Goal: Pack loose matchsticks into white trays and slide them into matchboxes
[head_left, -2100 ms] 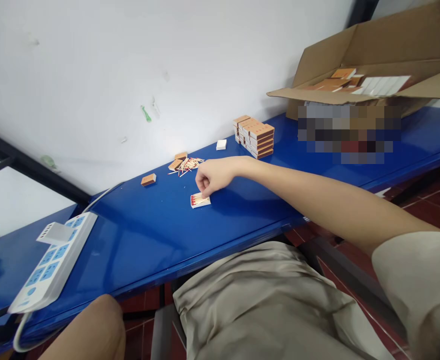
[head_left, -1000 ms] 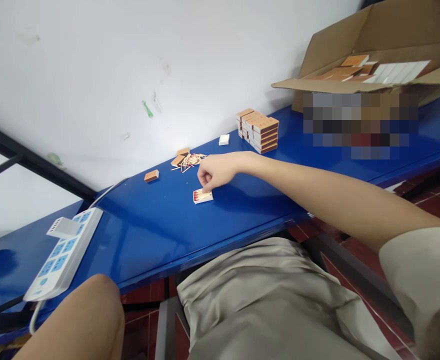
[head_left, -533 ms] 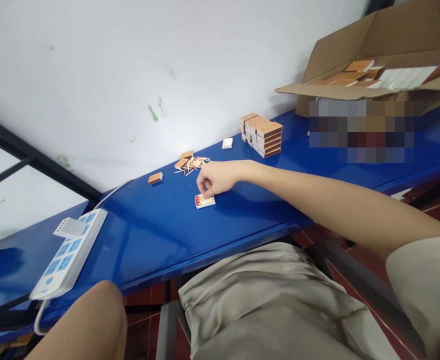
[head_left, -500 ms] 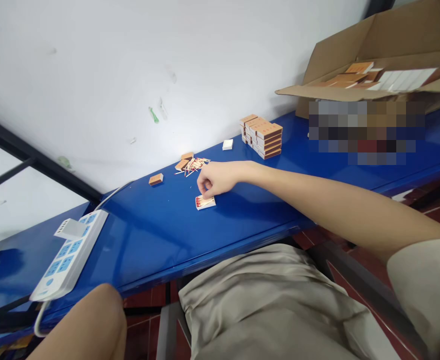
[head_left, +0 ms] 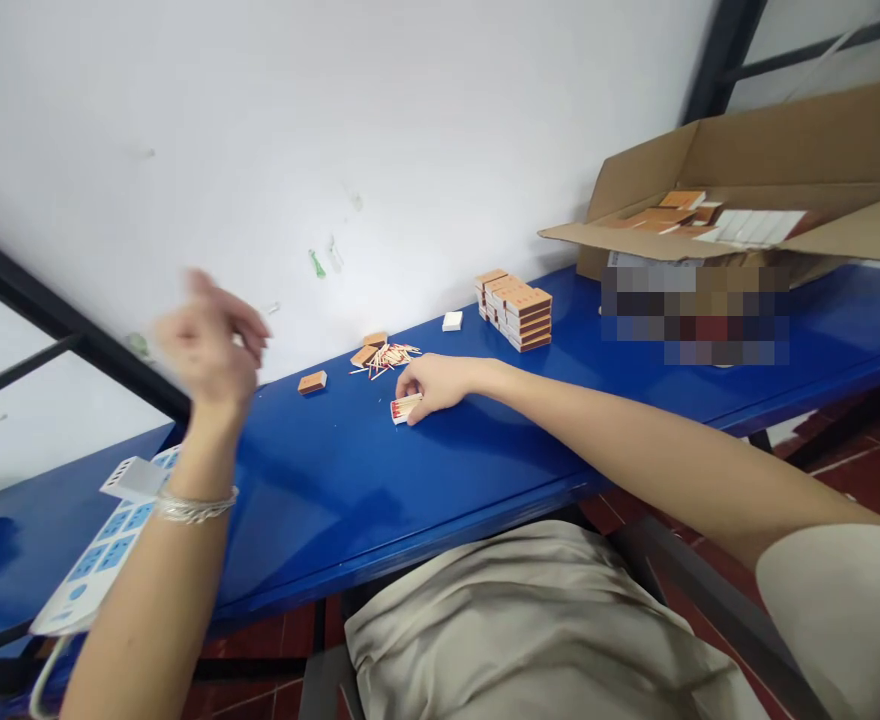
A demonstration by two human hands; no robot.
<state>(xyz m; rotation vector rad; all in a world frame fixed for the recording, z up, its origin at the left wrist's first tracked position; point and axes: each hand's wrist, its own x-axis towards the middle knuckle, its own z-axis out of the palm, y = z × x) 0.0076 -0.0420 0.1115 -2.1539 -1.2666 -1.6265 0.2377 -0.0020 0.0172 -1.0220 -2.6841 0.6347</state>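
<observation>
My right hand (head_left: 440, 382) has its thumb and fingers closed around the sides of a small white matchbox tray (head_left: 404, 408), which lies on the blue table with red-tipped matches in it. Raised at the left, my left hand (head_left: 215, 335) is in the air above the table, smeared by motion, its fingers partly curled. Just behind the tray lies a heap of loose matches (head_left: 393, 356), with two brown matchboxes (head_left: 363, 357) beside it. A single matchbox (head_left: 312, 382) rests further left. Near the wall sits a small white piece like a tray (head_left: 452, 321).
A neat stack of matchboxes (head_left: 519, 310) stands right of the heap. An open cardboard box (head_left: 635, 170) with more matchboxes is at the far right. A white power strip (head_left: 102, 560) lies at the left, partly behind my left forearm. A wall backs the table (head_left: 312, 510).
My left hand has come into view at the left. My right hand has shifted from pinching above the matches to holding the tray's sides. The camera view has tilted a little.
</observation>
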